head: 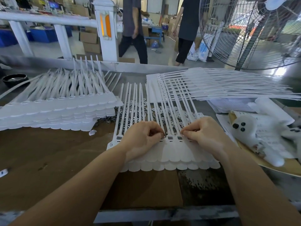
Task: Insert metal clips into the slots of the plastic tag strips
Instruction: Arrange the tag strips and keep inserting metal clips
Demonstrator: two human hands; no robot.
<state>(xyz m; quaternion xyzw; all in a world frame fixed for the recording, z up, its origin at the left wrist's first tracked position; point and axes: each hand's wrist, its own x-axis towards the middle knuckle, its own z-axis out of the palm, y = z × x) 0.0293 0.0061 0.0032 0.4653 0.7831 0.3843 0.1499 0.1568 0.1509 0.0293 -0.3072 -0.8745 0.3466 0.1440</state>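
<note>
White plastic tag strips (171, 154), joined side by side with scalloped lower edges and stacked in a low pile, lie on the brown cardboard-covered worktop (48, 152) straight before the person. Their thin tails run away from the body, over a loose heap of small metal clips (130, 111) scattered on the worktop behind the pile. Along the top of the tags runs a row of small rectangular slots (170, 137); several show a dark grey insert.

The left hand (143, 137) rests on the left part of the pile with its fingers curled, thumb and forefinger pinching a small metal clip (163, 136) right at the slot row. The right hand (203, 132) lies on the right part of the pile, its fingers also curled and its fingertips (183, 132) pressed together at the slot row; what they pinch is too small to tell.

To the left sits a taller stack of the same white tag strips (57, 111), tails pointing up and away. To the right, behind the hands, another sheaf of white strips (228, 85) lies crosswise, its tails fanning off to the right. A black round bowl (14, 79) stands at the far left edge. At the right lie white papers and a white plush toy with black dots (254, 132). Beyond the worktop stand a large wire-guarded metal fan (254, 30) and two people in dark clothes (133, 30).
</note>
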